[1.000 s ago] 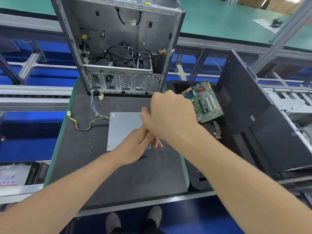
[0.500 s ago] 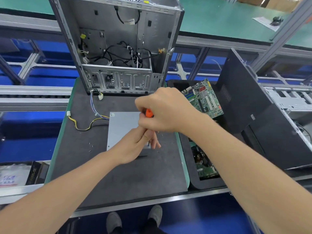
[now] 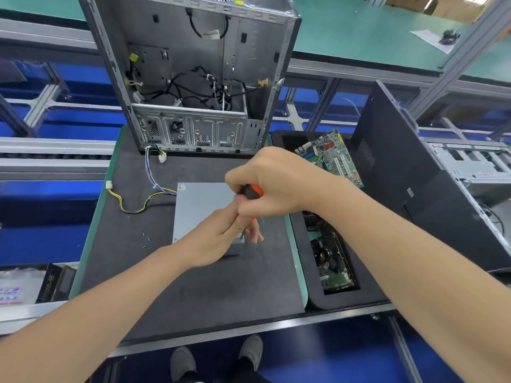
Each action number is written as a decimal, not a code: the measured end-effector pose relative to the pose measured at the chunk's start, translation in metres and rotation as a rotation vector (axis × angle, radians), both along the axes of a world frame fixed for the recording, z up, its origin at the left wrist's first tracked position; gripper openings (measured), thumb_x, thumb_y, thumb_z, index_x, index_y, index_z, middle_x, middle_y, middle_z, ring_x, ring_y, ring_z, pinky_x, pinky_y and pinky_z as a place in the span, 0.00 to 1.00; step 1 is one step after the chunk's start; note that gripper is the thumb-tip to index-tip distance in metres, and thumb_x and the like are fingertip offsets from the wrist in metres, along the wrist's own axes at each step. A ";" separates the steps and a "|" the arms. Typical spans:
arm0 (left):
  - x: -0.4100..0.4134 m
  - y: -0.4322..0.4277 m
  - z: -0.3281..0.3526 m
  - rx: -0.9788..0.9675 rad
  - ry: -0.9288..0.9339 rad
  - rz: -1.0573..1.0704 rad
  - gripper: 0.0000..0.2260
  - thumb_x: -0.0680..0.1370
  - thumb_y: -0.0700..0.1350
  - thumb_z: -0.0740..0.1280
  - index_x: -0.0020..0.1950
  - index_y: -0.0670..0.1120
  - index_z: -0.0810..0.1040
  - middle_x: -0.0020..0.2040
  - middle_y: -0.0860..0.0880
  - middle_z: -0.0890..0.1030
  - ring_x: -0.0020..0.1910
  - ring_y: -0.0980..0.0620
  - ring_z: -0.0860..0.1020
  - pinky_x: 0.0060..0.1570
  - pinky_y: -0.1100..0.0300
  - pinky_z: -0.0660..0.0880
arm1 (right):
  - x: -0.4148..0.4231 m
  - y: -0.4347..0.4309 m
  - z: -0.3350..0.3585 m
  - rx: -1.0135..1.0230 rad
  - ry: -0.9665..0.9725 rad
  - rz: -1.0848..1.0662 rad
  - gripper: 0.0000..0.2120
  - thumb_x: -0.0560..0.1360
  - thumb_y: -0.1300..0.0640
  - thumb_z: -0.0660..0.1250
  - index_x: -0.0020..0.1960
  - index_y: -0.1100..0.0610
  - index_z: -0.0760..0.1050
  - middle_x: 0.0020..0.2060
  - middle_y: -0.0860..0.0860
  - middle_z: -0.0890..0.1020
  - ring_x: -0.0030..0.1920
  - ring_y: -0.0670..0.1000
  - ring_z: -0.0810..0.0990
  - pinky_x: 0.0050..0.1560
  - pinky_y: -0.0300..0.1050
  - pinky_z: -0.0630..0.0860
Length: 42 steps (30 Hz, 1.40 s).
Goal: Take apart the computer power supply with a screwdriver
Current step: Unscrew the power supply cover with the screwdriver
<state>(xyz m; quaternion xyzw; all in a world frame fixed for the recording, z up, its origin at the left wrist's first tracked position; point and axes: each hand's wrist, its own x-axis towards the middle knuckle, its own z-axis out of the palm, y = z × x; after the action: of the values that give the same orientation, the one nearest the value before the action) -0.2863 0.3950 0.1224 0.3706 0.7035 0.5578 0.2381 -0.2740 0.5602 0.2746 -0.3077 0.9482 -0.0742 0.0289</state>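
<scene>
Both on screwdriver: right hand gripping handle, left hand pinching shaft at near-right corner of power supply, lying on bench; likely loosening cover screw; next: keep tip seated, turn.

From my feed, the work surface is a dark grey mat with a green edge, sitting on a bench framed in aluminium rails. Blue floor shows below and to the left. A second, green-topped bench runs across behind, with a slanted aluminium post at the right.
</scene>
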 end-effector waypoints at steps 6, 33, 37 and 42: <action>0.002 0.008 0.003 0.023 0.004 0.052 0.14 0.88 0.54 0.50 0.52 0.55 0.74 0.44 0.54 0.83 0.49 0.57 0.84 0.52 0.68 0.76 | 0.017 -0.031 -0.017 0.100 0.279 -0.702 0.21 0.75 0.41 0.65 0.35 0.53 0.62 0.30 0.49 0.63 0.35 0.58 0.70 0.36 0.48 0.64; 0.003 -0.001 0.004 0.038 -0.025 0.014 0.17 0.89 0.52 0.49 0.56 0.48 0.76 0.46 0.54 0.83 0.55 0.46 0.84 0.60 0.49 0.78 | 0.004 -0.012 -0.010 -0.085 0.093 -0.141 0.10 0.71 0.53 0.68 0.36 0.54 0.70 0.25 0.47 0.67 0.31 0.57 0.68 0.33 0.47 0.69; 0.003 0.001 0.007 0.035 -0.026 0.026 0.16 0.89 0.52 0.49 0.55 0.51 0.75 0.45 0.53 0.83 0.54 0.45 0.84 0.59 0.47 0.79 | -0.003 0.000 0.003 -0.017 0.022 0.035 0.08 0.72 0.54 0.68 0.38 0.55 0.71 0.23 0.44 0.64 0.29 0.55 0.67 0.32 0.46 0.64; 0.005 0.005 0.006 0.053 -0.023 0.077 0.15 0.88 0.55 0.50 0.54 0.53 0.75 0.44 0.50 0.83 0.50 0.54 0.85 0.56 0.60 0.79 | 0.013 -0.023 -0.013 0.140 0.328 -0.482 0.17 0.74 0.44 0.64 0.37 0.53 0.63 0.28 0.48 0.63 0.32 0.58 0.69 0.32 0.45 0.57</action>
<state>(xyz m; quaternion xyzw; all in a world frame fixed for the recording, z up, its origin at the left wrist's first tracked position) -0.2809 0.4003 0.1283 0.3432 0.6993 0.5892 0.2144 -0.2609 0.5373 0.2618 -0.0787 0.9887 0.0373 -0.1222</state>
